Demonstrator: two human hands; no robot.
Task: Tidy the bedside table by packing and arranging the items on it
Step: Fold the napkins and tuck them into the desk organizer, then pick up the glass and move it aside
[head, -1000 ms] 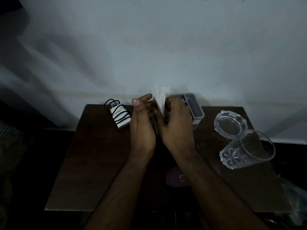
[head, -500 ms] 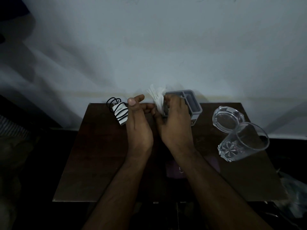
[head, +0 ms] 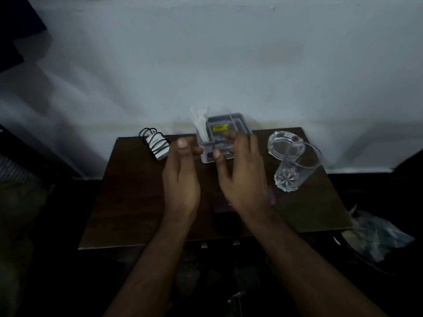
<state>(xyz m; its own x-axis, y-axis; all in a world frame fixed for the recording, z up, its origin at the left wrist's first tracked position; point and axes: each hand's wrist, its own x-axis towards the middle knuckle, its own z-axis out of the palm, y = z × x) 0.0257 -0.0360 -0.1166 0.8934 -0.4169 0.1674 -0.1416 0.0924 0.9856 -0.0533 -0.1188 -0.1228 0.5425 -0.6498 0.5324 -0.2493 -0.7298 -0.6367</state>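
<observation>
A grey organiser box [head: 238,124] with compartments stands at the back middle of the dark wooden table [head: 128,202]. White tissue [head: 201,124] sticks upright out of its left compartment. My left hand [head: 180,177] hovers just left of the box, fingers loosely curled, holding nothing. My right hand [head: 240,172] hovers in front of the box, fingers relaxed and empty. A white charger wrapped in black cable [head: 156,144] lies at the back left. A clear glass tumbler [head: 295,170] lies tilted at the right, beside a glass ashtray [head: 283,143].
A pale wall runs behind the table. A dark purple flat object [head: 223,208] lies under my right wrist, mostly hidden. A crumpled plastic bag [head: 377,236] sits off the table's right edge. The floor around is dark.
Both hands have let go of the tissue and drawn back towards me; the tissue now stands in the organiser's left compartment.
</observation>
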